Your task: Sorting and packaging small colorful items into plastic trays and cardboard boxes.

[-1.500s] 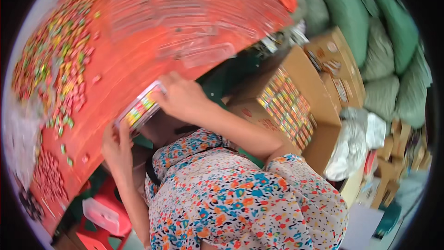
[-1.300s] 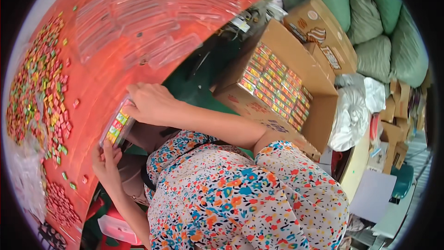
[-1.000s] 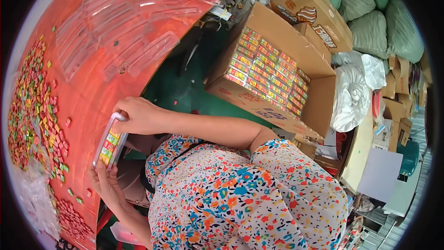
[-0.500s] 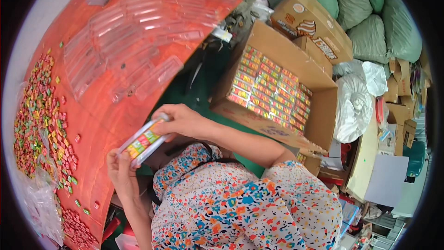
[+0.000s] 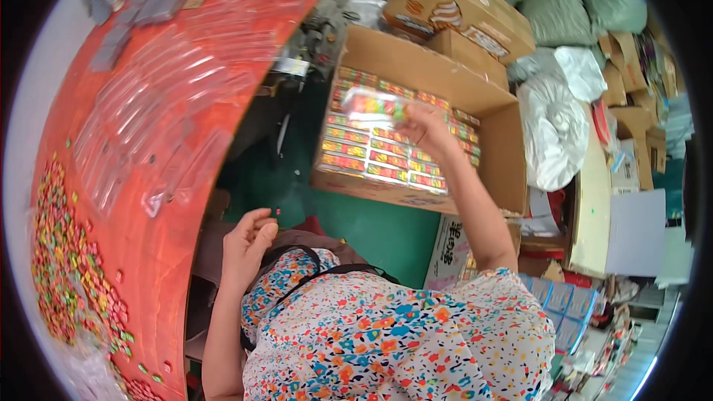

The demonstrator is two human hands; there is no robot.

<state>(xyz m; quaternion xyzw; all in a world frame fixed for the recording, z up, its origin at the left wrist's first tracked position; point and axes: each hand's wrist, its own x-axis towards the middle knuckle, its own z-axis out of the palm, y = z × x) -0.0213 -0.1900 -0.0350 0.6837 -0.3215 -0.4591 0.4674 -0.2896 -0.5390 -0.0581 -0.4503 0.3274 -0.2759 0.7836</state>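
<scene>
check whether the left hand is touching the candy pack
Apart. The head view shows green floor between the left hand and the candy pack, which the right hand grips at one end.

Glossy clear plastic pack (image 5: 368, 107), matt cardboard open carton (image 5: 503, 141), smooth red tabletop (image 5: 165, 252), crinkled shiny bag (image 5: 553, 130)

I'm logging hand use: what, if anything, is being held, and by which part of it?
The right hand holds a clear pack of colourful pieces by its right end, above the open carton; the left hand appears empty.
</scene>
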